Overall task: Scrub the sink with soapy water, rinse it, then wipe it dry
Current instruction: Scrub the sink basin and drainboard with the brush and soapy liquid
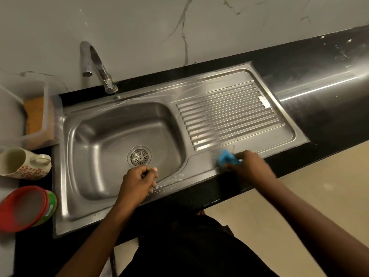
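Sink: stainless steel sink [65,212] set into a black stone countertop [329,120], with the basin at the left and the ribbed drainboard [227,114] at the right.
Edges: the near rim runs just inside the counter's front edge. The far rim lies below the white marble wall [139,27].
Left side: a clear plastic tub [46,124], a cream floral mug on its side [24,163] and a red-lidded round container [26,206] crowd the left rim.
Far side: a curved chrome tap [95,64] overhangs the basin's far left corner.
Right side: the counter runs on well past the drainboard.
Right hand [251,166]: its fingers are curled round a crumpled blue cloth [227,158], pressing it on the flat near strip just below the ribs.
Left hand [137,180]: its fingers are curled to the thumb with nothing seen in them. It is over the basin's near rim, near the round drain strainer [139,156].
Suds: white soap flecks [169,182] lie on the near rim between the hands.
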`<state>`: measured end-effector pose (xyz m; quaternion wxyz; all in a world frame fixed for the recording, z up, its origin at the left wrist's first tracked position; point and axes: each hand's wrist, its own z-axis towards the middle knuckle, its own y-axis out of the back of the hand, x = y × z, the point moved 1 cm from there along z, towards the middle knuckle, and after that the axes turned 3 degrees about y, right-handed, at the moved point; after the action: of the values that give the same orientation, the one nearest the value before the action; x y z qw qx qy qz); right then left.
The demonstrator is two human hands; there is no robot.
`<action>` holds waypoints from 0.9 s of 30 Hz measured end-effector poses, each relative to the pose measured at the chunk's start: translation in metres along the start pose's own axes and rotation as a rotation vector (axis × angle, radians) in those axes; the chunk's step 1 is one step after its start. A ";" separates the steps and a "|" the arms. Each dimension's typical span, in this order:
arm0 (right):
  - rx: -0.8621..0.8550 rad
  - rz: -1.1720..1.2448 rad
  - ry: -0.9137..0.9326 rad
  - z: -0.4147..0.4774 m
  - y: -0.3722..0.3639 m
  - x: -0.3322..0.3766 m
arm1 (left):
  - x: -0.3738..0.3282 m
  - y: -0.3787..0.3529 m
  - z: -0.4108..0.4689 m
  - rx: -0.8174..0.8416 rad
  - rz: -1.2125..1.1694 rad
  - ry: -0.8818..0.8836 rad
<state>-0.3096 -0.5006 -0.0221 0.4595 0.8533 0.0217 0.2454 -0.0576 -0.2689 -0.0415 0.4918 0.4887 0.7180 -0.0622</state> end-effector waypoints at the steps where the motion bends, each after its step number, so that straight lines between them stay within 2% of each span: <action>1: -0.039 -0.007 -0.021 0.006 0.014 -0.013 | -0.001 -0.001 0.000 0.002 0.000 -0.003; 5: -0.098 0.014 -0.013 0.017 0.021 -0.012 | -0.005 -0.008 -0.001 0.012 -0.004 -0.011; 9: 0.020 0.122 0.095 0.004 -0.043 0.041 | -0.007 -0.017 -0.003 0.019 -0.007 -0.002; 13: 0.042 0.016 0.231 -0.014 -0.082 0.064 | -0.011 -0.025 -0.003 0.014 0.013 -0.005; 15: -0.026 0.023 0.228 -0.009 -0.072 0.043 | -0.013 -0.027 -0.002 0.016 0.017 -0.008; 22: -0.245 0.115 0.050 0.030 0.009 -0.051 | -0.017 -0.032 0.000 0.035 0.025 0.000; 24: -0.280 0.156 0.047 0.034 0.014 -0.049 | -0.018 -0.034 0.000 0.033 0.037 -0.005; 27: -0.205 0.211 0.080 0.033 -0.013 -0.011 | -0.021 -0.037 0.000 0.032 0.033 -0.007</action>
<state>-0.3027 -0.5210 -0.0522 0.5145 0.7891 -0.0752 0.3271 -0.0848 -0.3015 -0.0400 0.4874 0.5078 0.7071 -0.0672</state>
